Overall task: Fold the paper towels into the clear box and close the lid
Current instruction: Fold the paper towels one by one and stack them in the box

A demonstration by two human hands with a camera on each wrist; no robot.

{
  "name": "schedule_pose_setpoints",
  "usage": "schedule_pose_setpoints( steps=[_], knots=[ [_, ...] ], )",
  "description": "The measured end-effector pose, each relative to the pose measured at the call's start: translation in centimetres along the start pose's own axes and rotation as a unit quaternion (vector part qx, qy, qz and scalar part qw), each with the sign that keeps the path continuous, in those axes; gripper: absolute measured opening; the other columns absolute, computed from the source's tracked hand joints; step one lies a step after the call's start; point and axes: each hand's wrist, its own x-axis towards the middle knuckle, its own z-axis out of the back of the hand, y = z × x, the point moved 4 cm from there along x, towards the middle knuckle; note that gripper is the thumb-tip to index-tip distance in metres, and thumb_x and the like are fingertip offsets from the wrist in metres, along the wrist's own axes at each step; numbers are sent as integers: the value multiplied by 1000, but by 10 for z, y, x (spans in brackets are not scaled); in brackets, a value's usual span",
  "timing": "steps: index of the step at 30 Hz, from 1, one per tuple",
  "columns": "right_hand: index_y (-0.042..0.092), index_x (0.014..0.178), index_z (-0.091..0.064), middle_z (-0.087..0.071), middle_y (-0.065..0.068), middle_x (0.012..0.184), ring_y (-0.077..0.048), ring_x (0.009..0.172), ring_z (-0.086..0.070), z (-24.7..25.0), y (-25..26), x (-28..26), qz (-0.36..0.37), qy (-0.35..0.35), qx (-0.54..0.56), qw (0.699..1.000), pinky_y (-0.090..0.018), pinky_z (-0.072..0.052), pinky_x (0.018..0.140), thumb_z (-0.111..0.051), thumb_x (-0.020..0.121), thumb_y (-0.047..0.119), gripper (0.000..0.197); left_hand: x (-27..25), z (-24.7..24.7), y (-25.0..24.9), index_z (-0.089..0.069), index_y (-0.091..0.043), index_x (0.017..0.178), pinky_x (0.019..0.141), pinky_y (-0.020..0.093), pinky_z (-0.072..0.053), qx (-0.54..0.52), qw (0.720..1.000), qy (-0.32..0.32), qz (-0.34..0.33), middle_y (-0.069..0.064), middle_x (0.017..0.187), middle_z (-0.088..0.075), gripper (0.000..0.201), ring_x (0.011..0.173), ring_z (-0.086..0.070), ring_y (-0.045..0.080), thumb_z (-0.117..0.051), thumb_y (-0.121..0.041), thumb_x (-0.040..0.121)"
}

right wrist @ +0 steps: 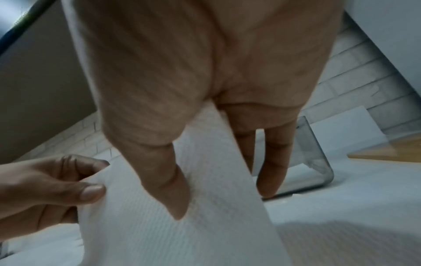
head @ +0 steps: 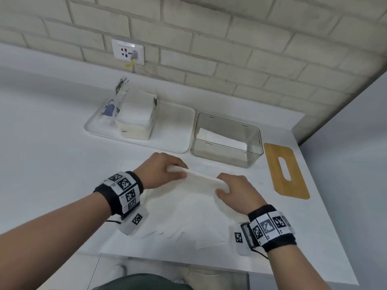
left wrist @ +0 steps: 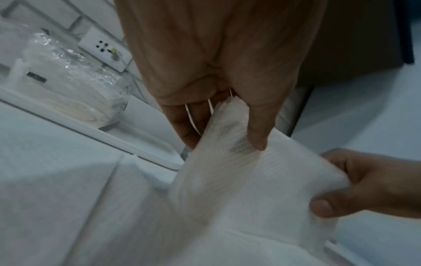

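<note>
A white paper towel (head: 188, 208) lies spread on the counter in front of me, its far edge lifted off the surface. My left hand (head: 167, 172) pinches the far left corner between thumb and fingers, and my right hand (head: 232, 190) pinches the far right corner. In the left wrist view the towel (left wrist: 246, 180) hangs from my left thumb, and the right hand (left wrist: 364, 187) grips its other corner. The right wrist view shows the towel (right wrist: 182, 207) under my right thumb. The clear box (head: 227, 139) stands behind, with folded towels inside. Its wooden lid (head: 285, 170) lies flat to the right.
A white tray (head: 176, 130) at the back left holds a stack of paper towels (head: 136, 118) in an opened plastic wrapper. A wall socket (head: 127, 51) sits on the brick wall behind. The counter's front edge is close to my wrists, and a grey wall bounds the right side.
</note>
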Motion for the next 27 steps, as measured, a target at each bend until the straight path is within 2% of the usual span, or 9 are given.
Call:
schedule_pose_setpoints(
  steps=[2, 6, 8, 12, 16, 18, 22, 25, 27],
  knots=[
    [36, 114, -60, -67, 15, 109, -16, 106, -60, -4, -3, 0, 18, -20, 13, 1000, -39, -53, 91, -56, 92, 34, 23, -1, -2, 3, -78, -35, 101, 72, 6, -38, -1, 1000, -15, 6, -23, 98, -75, 11, 83, -60, -18, -78, -36, 90],
    [31, 101, -64, -68, 21, 97, -2, 92, -61, 10, -8, -7, 49, -160, 96, 981, -19, -48, 81, -63, 93, 23, 12, -4, 1, -3, -78, -33, 105, 80, 5, -42, -21, 998, -51, -16, -24, 104, -75, 16, 98, -65, -8, -80, -32, 89],
    [30, 103, -65, -68, 24, 99, 1, 93, -60, 7, -10, -7, 43, -162, 124, 978, -10, -44, 80, -67, 91, 21, 16, -4, -3, -1, -77, -33, 107, 83, 8, -43, 13, 999, -31, -12, -22, 104, -75, 16, 99, -66, -4, -77, -29, 91],
    [33, 101, -67, -69, 22, 94, -8, 95, -63, -9, -17, -3, 27, -116, 97, 988, -26, -51, 84, -67, 91, 24, 14, -6, -5, -3, -78, -33, 103, 86, 9, -44, -5, 998, -52, -26, -23, 103, -75, 17, 99, -65, -6, -77, -21, 91],
    [26, 102, -69, -69, 24, 96, 6, 93, -62, 8, -17, -12, 57, -193, 150, 968, -6, -42, 79, -72, 88, 18, 16, -11, 7, -13, -77, -32, 101, 79, 5, -41, -34, 994, -93, -43, -23, 100, -75, 18, 91, -64, -10, -79, -19, 88],
    [30, 103, -68, -69, 25, 99, 9, 97, -61, 3, -19, -10, 50, -158, 154, 974, -7, -41, 81, -74, 86, 16, 23, -10, 4, -9, -72, -39, 100, 79, 10, -44, 4, 998, -51, -21, -21, 99, -75, 26, 91, -64, -9, -82, -20, 85],
    [39, 107, -65, -70, 23, 100, -3, 93, -64, 3, -16, -9, 57, -117, 126, 984, -21, -49, 85, -71, 87, 19, 29, -8, 3, -21, -67, -38, 122, 95, 34, -54, 135, 990, 37, 0, -17, 113, -72, 40, 106, -66, 2, -81, -37, 84],
    [37, 114, -63, -70, 22, 108, -1, 81, -64, 37, 11, -15, 113, -154, 113, 975, -20, -50, 81, -72, 86, 22, 33, -2, 13, -55, -52, -41, 140, 95, 38, -53, 195, 980, 23, -45, -19, 128, -66, 63, 115, -62, 8, -76, -54, 83],
    [37, 116, -63, -70, 21, 105, -2, 85, -65, 61, 32, -20, 159, -177, 128, 963, -18, -50, 78, -74, 84, 18, 39, 3, 15, -74, -50, -42, 140, 87, 36, -54, 195, 978, 36, -68, -18, 120, -68, 65, 105, -63, 10, -75, -57, 82]
  ],
)
